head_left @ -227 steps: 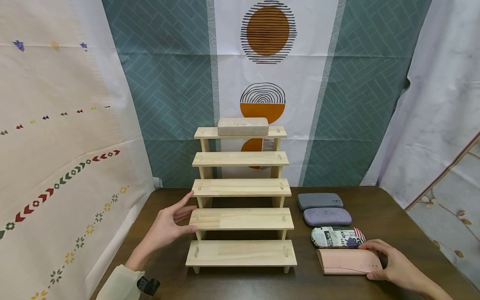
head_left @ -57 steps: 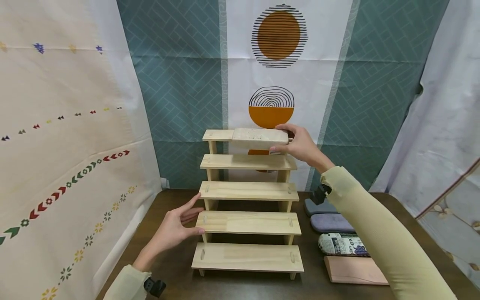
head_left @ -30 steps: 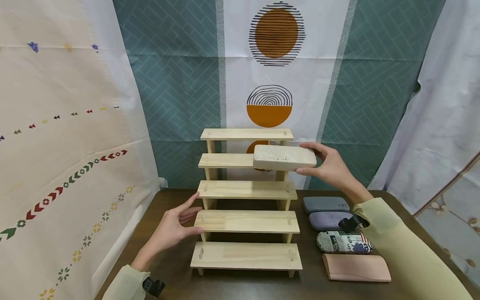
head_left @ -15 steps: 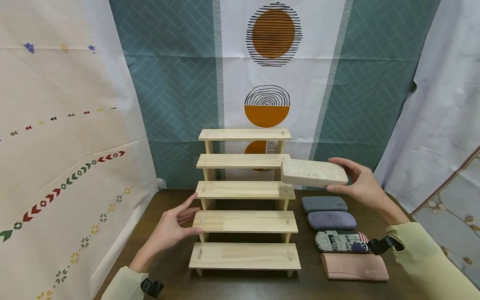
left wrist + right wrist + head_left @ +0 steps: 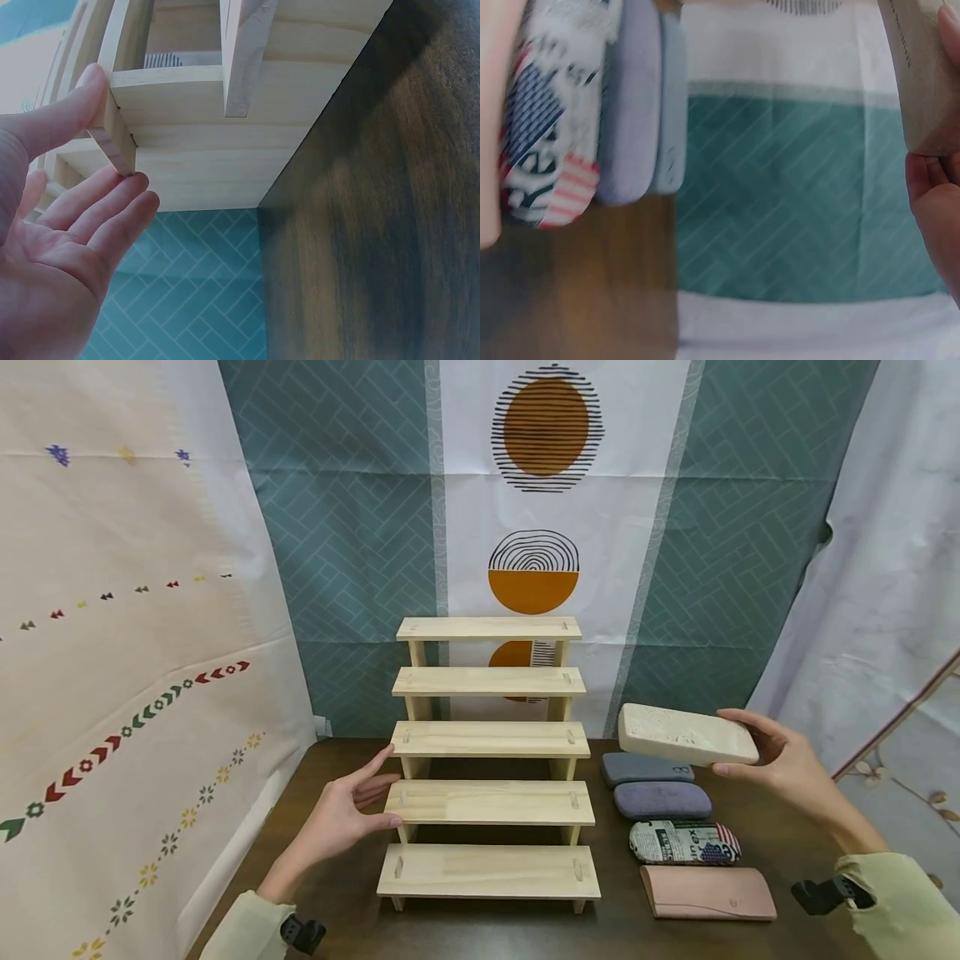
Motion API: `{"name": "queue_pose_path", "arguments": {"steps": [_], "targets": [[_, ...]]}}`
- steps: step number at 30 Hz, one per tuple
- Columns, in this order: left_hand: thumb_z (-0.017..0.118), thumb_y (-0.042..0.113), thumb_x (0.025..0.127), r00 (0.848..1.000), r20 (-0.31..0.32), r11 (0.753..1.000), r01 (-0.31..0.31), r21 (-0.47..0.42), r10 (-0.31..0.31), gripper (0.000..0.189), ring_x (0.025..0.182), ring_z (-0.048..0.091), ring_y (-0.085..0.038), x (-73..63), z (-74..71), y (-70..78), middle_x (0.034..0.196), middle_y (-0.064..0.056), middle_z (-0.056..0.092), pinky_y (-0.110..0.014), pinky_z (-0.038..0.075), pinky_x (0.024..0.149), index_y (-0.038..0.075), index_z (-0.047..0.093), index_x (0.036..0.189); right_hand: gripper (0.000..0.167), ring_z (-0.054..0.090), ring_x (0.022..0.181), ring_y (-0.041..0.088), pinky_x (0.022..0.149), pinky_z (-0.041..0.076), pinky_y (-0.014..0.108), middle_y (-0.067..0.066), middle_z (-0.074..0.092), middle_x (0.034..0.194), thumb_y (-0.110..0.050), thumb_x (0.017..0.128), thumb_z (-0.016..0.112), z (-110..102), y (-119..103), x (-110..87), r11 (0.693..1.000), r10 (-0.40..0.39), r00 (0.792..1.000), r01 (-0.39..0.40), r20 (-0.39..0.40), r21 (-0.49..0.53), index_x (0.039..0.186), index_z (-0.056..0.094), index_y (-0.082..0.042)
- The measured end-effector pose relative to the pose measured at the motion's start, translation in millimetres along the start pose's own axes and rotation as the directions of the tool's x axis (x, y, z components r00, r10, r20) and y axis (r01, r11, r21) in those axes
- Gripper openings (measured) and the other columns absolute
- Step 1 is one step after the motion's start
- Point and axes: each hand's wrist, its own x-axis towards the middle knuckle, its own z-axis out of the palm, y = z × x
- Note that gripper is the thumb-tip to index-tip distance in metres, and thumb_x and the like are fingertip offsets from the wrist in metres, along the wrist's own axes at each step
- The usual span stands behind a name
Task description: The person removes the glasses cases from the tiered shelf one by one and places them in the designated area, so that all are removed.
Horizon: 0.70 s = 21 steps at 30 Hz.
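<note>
My right hand (image 5: 787, 768) grips the right end of a cream glasses case (image 5: 686, 735), holding it tilted in the air near the far end of the row of cases; the right wrist view catches only part of this cream case (image 5: 930, 82). A wooden stepped display shelf (image 5: 491, 739) with bare tiers stands mid-table. At its left side my left hand (image 5: 341, 814) has thumb and fingers on the second-lowest tier. In the left wrist view, that tier's board end (image 5: 116, 135) sits pinched between thumb and fingertips.
Right of the shelf lie a grey-blue glasses case (image 5: 637, 768), a purple case (image 5: 662, 800), a newsprint-patterned case (image 5: 684, 842) and a pink case (image 5: 708, 893) on the dark wooden table (image 5: 525, 935). Patterned cloth (image 5: 337, 543) hangs behind and at both sides.
The right hand went from the pink case to the top tier, took the cream glasses case off it, and carried it down and right. The left hand has stayed at the shelf.
</note>
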Motion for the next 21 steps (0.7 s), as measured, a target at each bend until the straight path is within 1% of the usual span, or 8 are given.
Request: {"name": "queue_pose_path", "arguments": {"steps": [2,3,10,13,18,21], "targets": [[0.094,0.01,0.079,1.0,0.0,1.0,-0.002,-0.001,0.002,0.104,0.126,0.065,-0.034,-0.1,-0.3,-0.6,0.137,-0.019,0.067,-0.049,0.055,0.1,0.022,0.037,0.166,0.074,0.067,0.1,0.005,0.078,0.053,0.014,-0.008,0.07,0.121,0.016,0.081,0.083,-5,6,-5.8,1.0,0.007,1.0,-0.007,-0.012,-0.016,0.148,0.056,-0.001],[0.094,0.01,0.079,1.0,0.0,1.0,-0.003,0.0,0.003,0.104,0.126,0.065,-0.034,-0.1,-0.4,-0.9,0.137,-0.019,0.067,-0.048,0.056,0.1,0.021,0.037,0.166,0.074,0.067,0.099,0.005,0.078,0.053,0.015,-0.008,0.071,0.12,0.017,0.081,0.082,-7,10,-8.4,1.0,0.015,1.0,-0.015,-0.017,-0.007,0.147,0.057,-0.001],[0.094,0.01,0.08,1.0,0.0,1.0,-0.014,0.0,0.014,0.104,0.126,0.065,-0.035,0.9,-0.1,-3.5,0.137,-0.019,0.067,-0.048,0.056,0.1,0.023,0.037,0.166,0.075,0.066,0.102,-0.001,0.079,0.053,0.012,-0.016,0.069,0.122,0.017,0.083,0.081,-25,39,-32.4,0.999,0.023,1.0,-0.023,-0.001,-0.04,0.151,0.055,0.0],[0.094,0.01,0.079,1.0,0.003,1.0,-0.011,0.006,0.011,0.106,0.126,0.065,-0.034,0.6,0.1,-4.3,0.138,-0.018,0.067,-0.049,0.056,0.1,0.023,0.036,0.167,0.074,0.066,0.098,-0.001,0.077,0.053,0.012,-0.016,0.069,0.119,0.018,0.082,0.081,-32,52,-41.9,0.998,0.035,0.999,-0.035,-0.014,-0.05,0.149,0.055,0.001],[0.094,0.009,0.078,1.0,0.0,1.0,0.002,0.011,-0.002,0.107,0.125,0.066,-0.032,0.1,0.5,-5.0,0.137,-0.017,0.067,-0.049,0.056,0.099,0.024,0.036,0.167,0.073,0.066,0.092,0.001,0.072,0.055,0.016,-0.017,0.07,0.112,0.015,0.084,0.081,-43,68,-56.4,0.993,0.094,0.995,-0.095,-0.019,-0.07,0.149,0.057,-0.005],[0.094,0.009,0.078,1.0,-0.003,1.0,-0.006,0.009,0.006,0.107,0.124,0.066,-0.034,0.7,0.6,-4.8,0.137,-0.02,0.067,-0.052,0.055,0.099,0.023,0.036,0.167,0.072,0.066,0.093,0.002,0.071,0.056,0.018,-0.018,0.068,0.113,0.012,0.087,0.08,-50,75,-63.3,0.989,0.134,0.991,-0.134,-0.004,-0.069,0.151,0.055,-0.009]]}}
